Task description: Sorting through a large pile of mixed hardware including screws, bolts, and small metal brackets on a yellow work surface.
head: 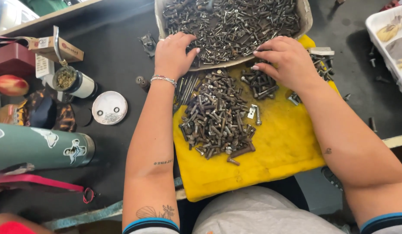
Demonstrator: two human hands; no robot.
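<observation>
A cardboard box (305,17) full of dark, rusty bolts and screws sits at the top. My left hand (172,54) rests on its near edge, fingers spread over the bolts, a bracelet on the wrist. My right hand (284,58) reaches into the box's near right part, fingertips among the bolts; whether it pinches one I cannot tell. Below lies a yellow cloth (274,151) with a large pile of bolts (216,115), a smaller pile (259,84) and one shiny bolt (257,113).
On the dark table at left stand a green printed bottle (36,145), a round white lid (109,107), a cup with a metal straw (71,80), a small cardboard box (58,47) and a red strap (40,182). A white tray (389,34) sits at the right.
</observation>
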